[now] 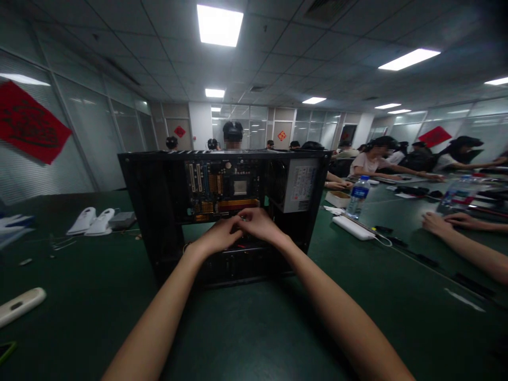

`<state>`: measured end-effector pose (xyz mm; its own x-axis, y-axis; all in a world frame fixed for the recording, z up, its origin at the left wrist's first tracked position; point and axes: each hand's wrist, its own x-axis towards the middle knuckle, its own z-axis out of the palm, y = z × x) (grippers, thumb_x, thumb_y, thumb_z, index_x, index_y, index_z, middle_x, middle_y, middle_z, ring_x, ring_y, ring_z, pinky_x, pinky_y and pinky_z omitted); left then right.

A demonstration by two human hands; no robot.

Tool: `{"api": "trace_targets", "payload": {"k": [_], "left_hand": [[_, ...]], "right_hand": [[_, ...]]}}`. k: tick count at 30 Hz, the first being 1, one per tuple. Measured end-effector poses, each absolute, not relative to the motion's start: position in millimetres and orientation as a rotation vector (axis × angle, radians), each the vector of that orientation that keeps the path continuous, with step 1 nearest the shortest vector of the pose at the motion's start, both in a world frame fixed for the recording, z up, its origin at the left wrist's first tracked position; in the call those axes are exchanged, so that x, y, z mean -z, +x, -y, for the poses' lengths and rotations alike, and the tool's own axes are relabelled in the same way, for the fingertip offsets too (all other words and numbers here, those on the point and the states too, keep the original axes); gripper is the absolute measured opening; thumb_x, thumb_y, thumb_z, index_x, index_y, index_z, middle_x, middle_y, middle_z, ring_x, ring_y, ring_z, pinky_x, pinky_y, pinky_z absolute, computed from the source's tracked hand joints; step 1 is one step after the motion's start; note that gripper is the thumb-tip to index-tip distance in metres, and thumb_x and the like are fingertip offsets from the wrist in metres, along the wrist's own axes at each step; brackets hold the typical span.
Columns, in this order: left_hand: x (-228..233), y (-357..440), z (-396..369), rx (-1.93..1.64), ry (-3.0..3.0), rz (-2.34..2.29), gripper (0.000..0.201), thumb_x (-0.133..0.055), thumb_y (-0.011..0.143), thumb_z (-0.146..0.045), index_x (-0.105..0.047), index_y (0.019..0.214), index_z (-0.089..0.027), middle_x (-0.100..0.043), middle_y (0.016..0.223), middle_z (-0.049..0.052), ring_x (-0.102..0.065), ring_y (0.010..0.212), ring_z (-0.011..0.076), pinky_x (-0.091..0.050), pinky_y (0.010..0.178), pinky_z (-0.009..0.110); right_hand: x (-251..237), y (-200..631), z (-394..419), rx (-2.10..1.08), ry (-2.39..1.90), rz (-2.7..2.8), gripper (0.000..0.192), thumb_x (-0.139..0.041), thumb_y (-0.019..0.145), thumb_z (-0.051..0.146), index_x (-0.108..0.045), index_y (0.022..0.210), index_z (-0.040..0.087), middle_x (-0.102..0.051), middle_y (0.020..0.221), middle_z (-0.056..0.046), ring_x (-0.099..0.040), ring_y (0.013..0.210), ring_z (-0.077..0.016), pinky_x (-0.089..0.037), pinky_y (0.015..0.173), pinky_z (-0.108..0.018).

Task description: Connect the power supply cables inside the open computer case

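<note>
Head view: open black metal computer case (pixel 159 211) standing on the dark green table (pixel 246 328), side panel off, interior facing the camera. Inside, a green-and-gold motherboard (pixel 222 190) mounted on the back wall, a grey power supply box (pixel 299 190) in the right part. Left hand (pixel 218 235) and right hand (pixel 260 225) pushed together into the lower opening of the case, just below the motherboard's bottom edge, knuckles touching each other. Fingers of both curled inward around something small and hidden between them; whether clenched on a part or merely pressed together, cannot tell. Forearms reaching in from the bottom edge, converging at the case.

Left of the case, two white handset-shaped devices (pixel 91 221) lying side by side on the table; nearer the camera at the far left, a white oblong gadget (pixel 19 307). Right of the case, a clear plastic water bottle with blue cap (pixel 357 197) upright, a white power strip (pixel 353 227) just beside it. Another person's hands (pixel 444 222) resting on the table at the right edge, well apart from the case. More seated people farther back along the table.
</note>
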<state>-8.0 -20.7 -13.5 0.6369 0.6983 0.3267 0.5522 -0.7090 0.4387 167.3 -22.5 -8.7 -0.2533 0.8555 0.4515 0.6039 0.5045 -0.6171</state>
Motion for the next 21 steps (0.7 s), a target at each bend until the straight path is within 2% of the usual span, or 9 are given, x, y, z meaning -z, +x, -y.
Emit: {"api": "trace_targets", "payload": {"k": [3,6,8,13,16,21], "left_hand": [[-2.9,-17.2,32.2,-0.707,2.488,-0.943,0.037,-0.049,0.097,-0.042,-0.06,0.123,-0.018,-0.07,0.121,0.009,-0.065,0.107,0.0227,-0.048,0.094,0.033],[-26.2,-30.1,46.3,-0.599,2.425,-0.934,0.042,-0.048,0.098,-0.046,-0.062,0.124,-0.017,-0.073,0.114,0.007,-0.067,0.098,0.0212,-0.049,0.09,0.032],[-42.9,-40.0,57.2,-0.551,2.419,-0.91,0.04,-0.052,0.096,-0.048,-0.067,0.118,-0.018,-0.072,0.118,0.007,-0.066,0.106,0.0219,-0.048,0.094,0.031],[-76.5,-61.3,87.1,-0.488,2.479,-0.952,0.043,-0.062,0.091,-0.05,-0.067,0.124,-0.023,-0.07,0.125,0.003,-0.064,0.112,0.0209,-0.047,0.099,0.029],[-87.4,-67.3,102.9,-0.445,2.487,-0.912,0.036,-0.062,0.091,-0.047,-0.07,0.118,-0.024,-0.073,0.114,0.001,-0.067,0.103,0.0187,-0.049,0.092,0.026],[-96.0,-66.8,118.5,-0.362,2.449,-0.872,0.034,-0.066,0.088,-0.045,-0.073,0.112,-0.021,-0.074,0.093,0.001,-0.067,0.081,0.0164,-0.051,0.072,0.023]], "right_hand": [[1.7,166.6,23.5,-0.603,-1.088,1.869,0.025,-0.065,0.081,0.032,-0.076,0.094,0.013,-0.071,0.08,-0.005,-0.06,0.07,-0.0155,-0.04,0.062,-0.025],[-8.5,166.3,30.5,-0.734,-0.986,1.798,0.027,-0.065,0.08,0.039,-0.072,0.084,0.013,-0.068,0.074,-0.004,-0.057,0.065,-0.0149,-0.04,0.06,-0.026],[-16.2,166.0,38.9,-0.793,-0.927,1.747,0.029,-0.064,0.079,0.042,-0.07,0.081,0.014,-0.064,0.068,-0.001,-0.054,0.06,-0.0136,-0.039,0.057,-0.025],[-34.0,165.6,62.8,-0.842,-0.823,1.702,0.038,-0.065,0.081,0.051,-0.069,0.082,0.014,-0.057,0.062,0.002,-0.046,0.055,-0.0098,-0.034,0.053,-0.023],[-41.8,168.0,72.2,-0.862,-0.806,1.774,0.042,-0.064,0.084,0.055,-0.07,0.084,0.013,-0.056,0.062,0.002,-0.045,0.054,-0.0095,-0.034,0.052,-0.023],[-43.2,172.0,78.7,-0.842,-0.784,1.916,0.04,-0.06,0.09,0.052,-0.067,0.08,0.014,-0.06,0.065,0.0,-0.053,0.058,-0.0114,-0.041,0.055,-0.024]]}}
